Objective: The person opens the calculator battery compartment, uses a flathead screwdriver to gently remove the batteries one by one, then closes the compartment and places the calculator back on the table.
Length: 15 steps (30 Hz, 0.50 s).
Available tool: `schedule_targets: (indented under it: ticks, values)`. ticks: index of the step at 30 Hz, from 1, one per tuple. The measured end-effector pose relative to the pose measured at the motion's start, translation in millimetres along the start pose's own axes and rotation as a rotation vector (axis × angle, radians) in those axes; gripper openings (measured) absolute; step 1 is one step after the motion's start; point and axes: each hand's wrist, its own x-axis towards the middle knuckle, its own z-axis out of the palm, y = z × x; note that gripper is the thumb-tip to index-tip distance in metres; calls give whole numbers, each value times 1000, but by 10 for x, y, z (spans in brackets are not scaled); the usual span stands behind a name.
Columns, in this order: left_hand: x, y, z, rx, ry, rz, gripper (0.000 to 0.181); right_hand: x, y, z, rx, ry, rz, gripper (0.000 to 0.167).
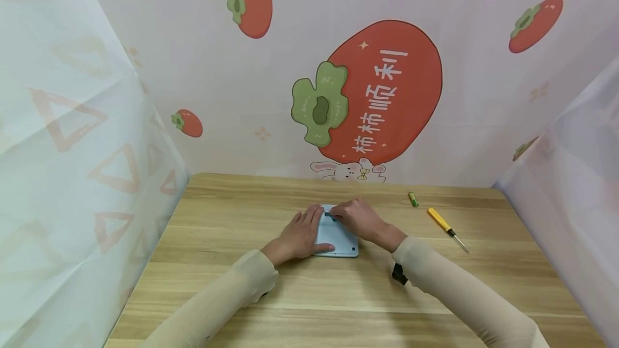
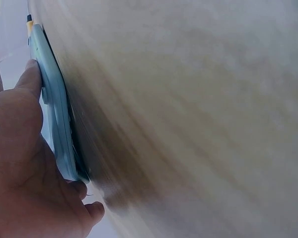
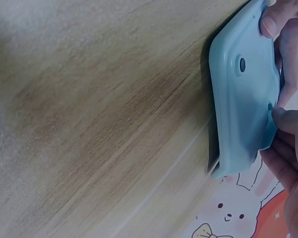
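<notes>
A flat light blue device (image 1: 340,238) with rounded corners lies on the table, and a small dark blue recess shows near its far edge. My left hand (image 1: 301,232) rests along its left side with fingers straight and thumb spread over the near edge. In the right wrist view, the left thumb (image 3: 270,26) presses on the device's upper face. My right hand (image 1: 360,220) is at the recess with its fingers curled. Its thumb and fingers seem to pinch a small blue piece (image 3: 270,107), perhaps a cover, mostly hidden by the hand.
On the right of the wooden table (image 1: 217,294) lies a screwdriver (image 1: 439,220) with a yellow handle, its tip toward the near right. Beyond it lies a small green and yellow cylinder (image 1: 412,199), apparently a battery. Printed cloth walls (image 1: 145,138) stand along the back and both sides.
</notes>
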Motion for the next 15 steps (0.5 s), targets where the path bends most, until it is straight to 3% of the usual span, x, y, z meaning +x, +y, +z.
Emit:
schedule_targets:
  ticks: [5, 15]
  values:
    - [0, -6, 16, -6, 9, -1, 109, 1, 9, 13, -8, 10, -22, 17]
    - [-56, 55, -96, 2, -9, 0, 105, -39, 27, 33, -18, -15, -47, 25]
